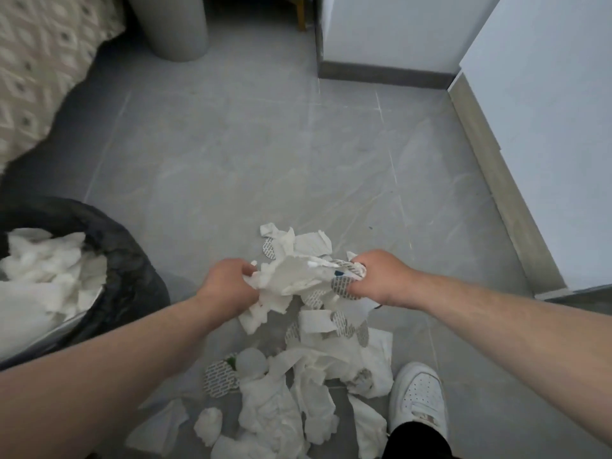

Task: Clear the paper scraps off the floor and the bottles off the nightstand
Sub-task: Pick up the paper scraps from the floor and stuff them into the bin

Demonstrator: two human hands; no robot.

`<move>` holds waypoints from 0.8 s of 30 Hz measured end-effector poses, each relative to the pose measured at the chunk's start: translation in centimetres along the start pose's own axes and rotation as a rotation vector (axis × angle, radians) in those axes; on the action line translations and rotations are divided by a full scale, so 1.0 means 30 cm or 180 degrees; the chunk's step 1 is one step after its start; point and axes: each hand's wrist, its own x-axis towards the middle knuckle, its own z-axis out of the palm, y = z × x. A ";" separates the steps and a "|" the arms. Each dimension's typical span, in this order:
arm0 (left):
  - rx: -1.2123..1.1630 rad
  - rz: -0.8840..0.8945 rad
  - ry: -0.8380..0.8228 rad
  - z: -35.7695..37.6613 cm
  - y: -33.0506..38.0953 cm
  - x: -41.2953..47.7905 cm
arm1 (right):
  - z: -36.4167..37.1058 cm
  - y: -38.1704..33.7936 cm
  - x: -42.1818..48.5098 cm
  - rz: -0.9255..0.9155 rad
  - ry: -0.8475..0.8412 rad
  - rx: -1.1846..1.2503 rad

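Observation:
A heap of white paper scraps, mixed with round printed discs, lies on the grey tile floor at the bottom centre. My left hand and my right hand each grip one side of a bundle of scraps held between them above the heap. To the left stands a bin with a black liner, partly filled with white paper. No bottles or nightstand can be seen.
A bed with a patterned cover fills the top left. A grey round bin stands at the back. White walls with a skirting board run along the right. My white shoe stands beside the heap.

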 end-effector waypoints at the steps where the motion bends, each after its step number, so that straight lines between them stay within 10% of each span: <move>1: -0.0043 0.0055 0.0023 -0.059 0.031 -0.013 | -0.038 -0.036 -0.025 -0.0036 0.0071 0.0074; 9: -0.0353 0.0313 0.0180 -0.513 0.116 -0.186 | -0.173 -0.366 -0.139 -0.0350 0.0684 0.0495; 24: -0.1052 -0.0490 0.1600 -0.753 -0.552 -0.237 | -0.060 -0.690 -0.076 -0.0709 0.0579 0.0946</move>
